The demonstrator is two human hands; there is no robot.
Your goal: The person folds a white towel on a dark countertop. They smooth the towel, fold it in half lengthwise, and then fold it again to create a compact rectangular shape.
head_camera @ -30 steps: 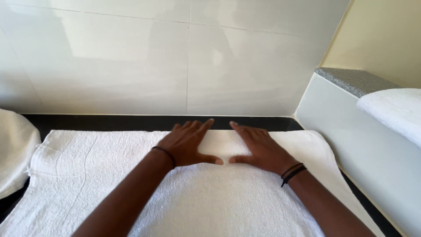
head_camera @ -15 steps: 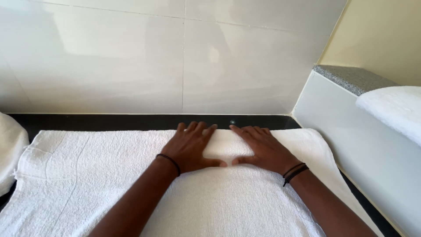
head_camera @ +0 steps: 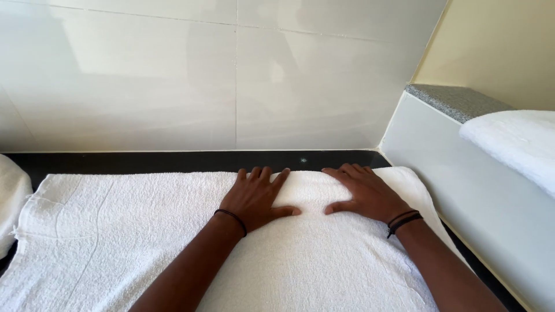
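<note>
A large white towel (head_camera: 115,231) lies spread flat on a black counter (head_camera: 144,162). My left hand (head_camera: 254,196) rests palm down on the towel near its far edge, fingers apart, a thin dark band on the wrist. My right hand (head_camera: 364,193) lies flat beside it, a small gap between the two thumbs, with dark bands on that wrist too. Neither hand grips anything; both press on the cloth.
A glossy tiled wall (head_camera: 231,75) rises just behind the counter. On the right stands a white partition with a grey speckled ledge (head_camera: 451,101), and a folded white towel (head_camera: 514,144) lies on it. Another white cloth (head_camera: 8,202) shows at the left edge.
Both hands have slid forward over the towel toward its far edge and moved slightly apart.
</note>
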